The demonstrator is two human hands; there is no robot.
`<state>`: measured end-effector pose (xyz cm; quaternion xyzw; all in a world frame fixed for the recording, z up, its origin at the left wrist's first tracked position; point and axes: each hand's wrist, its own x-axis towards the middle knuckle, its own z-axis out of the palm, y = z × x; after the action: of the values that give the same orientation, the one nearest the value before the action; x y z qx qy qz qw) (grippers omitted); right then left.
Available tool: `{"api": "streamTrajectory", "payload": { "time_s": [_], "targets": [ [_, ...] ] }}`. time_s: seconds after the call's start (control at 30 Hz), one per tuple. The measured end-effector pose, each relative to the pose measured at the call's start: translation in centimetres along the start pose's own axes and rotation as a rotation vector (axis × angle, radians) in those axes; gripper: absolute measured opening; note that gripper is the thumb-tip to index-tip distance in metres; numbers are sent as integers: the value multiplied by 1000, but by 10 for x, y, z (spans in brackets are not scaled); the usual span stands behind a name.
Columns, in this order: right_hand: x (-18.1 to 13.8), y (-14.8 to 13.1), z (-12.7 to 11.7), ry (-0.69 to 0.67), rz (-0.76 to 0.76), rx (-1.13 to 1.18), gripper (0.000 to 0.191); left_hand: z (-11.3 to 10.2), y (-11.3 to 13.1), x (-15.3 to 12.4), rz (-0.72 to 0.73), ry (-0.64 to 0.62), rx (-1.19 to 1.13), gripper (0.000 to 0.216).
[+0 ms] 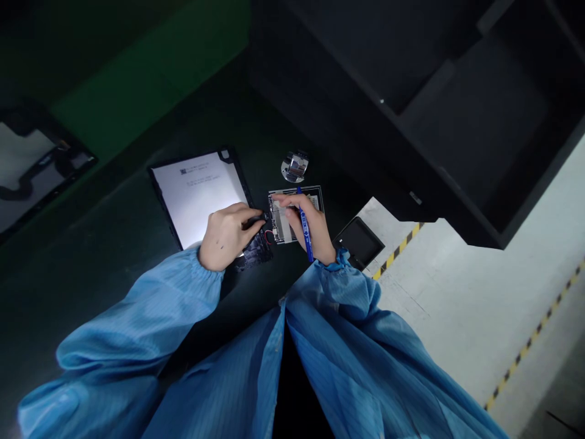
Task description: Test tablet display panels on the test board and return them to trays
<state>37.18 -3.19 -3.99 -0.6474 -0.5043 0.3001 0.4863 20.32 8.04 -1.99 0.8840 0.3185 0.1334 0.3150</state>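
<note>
My left hand (227, 235) is closed in a pinch on a small black part (259, 217) whose kind I cannot make out. Beneath that hand lies a flat panel (194, 195) with a white back, a black frame and small print near its top. A dark, glossy piece (256, 256) shows at its lower corner. My right hand (315, 225) has a blue marker pen (305, 235) tucked between its fingers, and its fingertips reach over a flat module (286, 231) with a circuit strip along its left edge. Red wire (267, 233) curls from the module's left side.
A shiny round metal object (295, 166) sits just beyond the module. Large black bins (411, 146) rise at the right, and a small black tray (359, 242) is below them. Another panel (34, 171) lies far left on the dark green table (114, 213). Striped tape (397, 251) marks the floor.
</note>
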Motion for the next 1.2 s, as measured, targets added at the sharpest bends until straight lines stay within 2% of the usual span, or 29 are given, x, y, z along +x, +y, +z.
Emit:
{"api": "streamTrajectory", "payload": {
  "time_s": [0.33, 0.63, 0.9, 1.03, 1.1, 1.17, 1.2],
  "targets": [
    [0, -1, -1, -5, -18, 2, 10, 0, 2, -2, 23, 28, -42, 20],
    [4, -2, -1, -12, -18, -6, 10, 1, 2, 1, 12, -8, -11, 20],
    [14, -5, 9, 46, 57, -258, 26, 0, 1, 1, 14, -24, -14, 20],
    [15, -4, 18, 109, 9, -322, 27, 5, 1, 4, 18, -21, -13, 18],
    [13, -7, 18, 163, -14, -248, 25, -1, 4, 5, 21, 0, -23, 18],
    [10, -13, 14, 203, -40, -178, 23, -17, 8, 1, 6, 88, -57, 23],
    [9, -16, 9, 182, -65, -166, 24, -29, 10, -4, -21, 152, -93, 26]
  ]
}}
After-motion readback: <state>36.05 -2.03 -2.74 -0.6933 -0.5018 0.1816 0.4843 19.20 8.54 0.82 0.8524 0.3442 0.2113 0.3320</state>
